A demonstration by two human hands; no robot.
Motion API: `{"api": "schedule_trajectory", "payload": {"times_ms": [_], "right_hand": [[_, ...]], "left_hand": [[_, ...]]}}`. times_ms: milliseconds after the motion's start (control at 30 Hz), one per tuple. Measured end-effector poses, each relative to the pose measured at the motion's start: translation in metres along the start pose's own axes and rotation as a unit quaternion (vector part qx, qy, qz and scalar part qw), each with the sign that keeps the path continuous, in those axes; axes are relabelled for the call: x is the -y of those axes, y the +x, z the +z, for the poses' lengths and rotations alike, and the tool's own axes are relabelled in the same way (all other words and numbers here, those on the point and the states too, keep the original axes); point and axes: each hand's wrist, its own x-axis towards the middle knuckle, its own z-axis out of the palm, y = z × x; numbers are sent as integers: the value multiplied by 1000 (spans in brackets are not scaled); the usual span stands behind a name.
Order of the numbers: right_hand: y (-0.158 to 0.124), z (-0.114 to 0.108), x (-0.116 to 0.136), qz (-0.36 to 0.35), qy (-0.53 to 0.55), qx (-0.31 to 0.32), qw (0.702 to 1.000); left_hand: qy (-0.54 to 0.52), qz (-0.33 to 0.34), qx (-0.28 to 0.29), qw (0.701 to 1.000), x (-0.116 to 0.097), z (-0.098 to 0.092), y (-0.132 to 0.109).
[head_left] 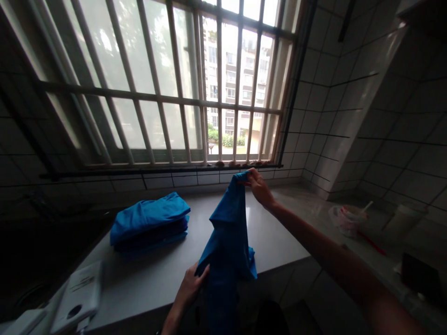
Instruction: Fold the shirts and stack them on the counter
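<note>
A blue garment (pixel 226 232) hangs from my right hand (pixel 259 187), which is raised near the back of the counter and pinches its top end. Lower down, at the front edge of the counter, my left hand (pixel 191 284) grips the garment's left side between thumb and fingers. The cloth drops in loose folds past the counter's edge, and a crumpled part of it rests on the surface at the right. To the left lies a stack of folded blue cloth (pixel 150 215), with a darker layer in its middle, apart from both hands.
The pale counter (pixel 139 286) runs below a barred window (pixel 181 97). A white device (pixel 78 293) with a cable sits at front left. On the right are a bowl in a plastic bag (pixel 350 217), a pale jug-like container (pixel 407 221) and a dark flat object (pixel 421 277).
</note>
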Motion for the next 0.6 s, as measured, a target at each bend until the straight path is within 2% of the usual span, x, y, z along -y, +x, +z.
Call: {"api": "schedule_trajectory", "payload": {"times_ms": [67,133,200,300,367,433,600], "right_hand": [[-12,-2,-31,15,-119,-24,992],[-39,0,-61,36,-256,-6,966],[-78,8,-89,49,-352,83,931],[-138,26,-123,63,-387,233,890],[-168,38,-136,50,-407,226,883],[-184,46,-140,46,-429,184,883],[-185,52,-136,70,-410,158,896]], "left_hand": [[9,-4,11,1000,3,1,2],[7,-5,27,1000,5,2,4],[1,-7,40,999,5,1,5],[-12,-8,57,998,2,0,4],[-17,-9,57,998,1,0,3],[-18,-10,50,999,1,1,3],[-36,-12,34,999,5,4,4]]}}
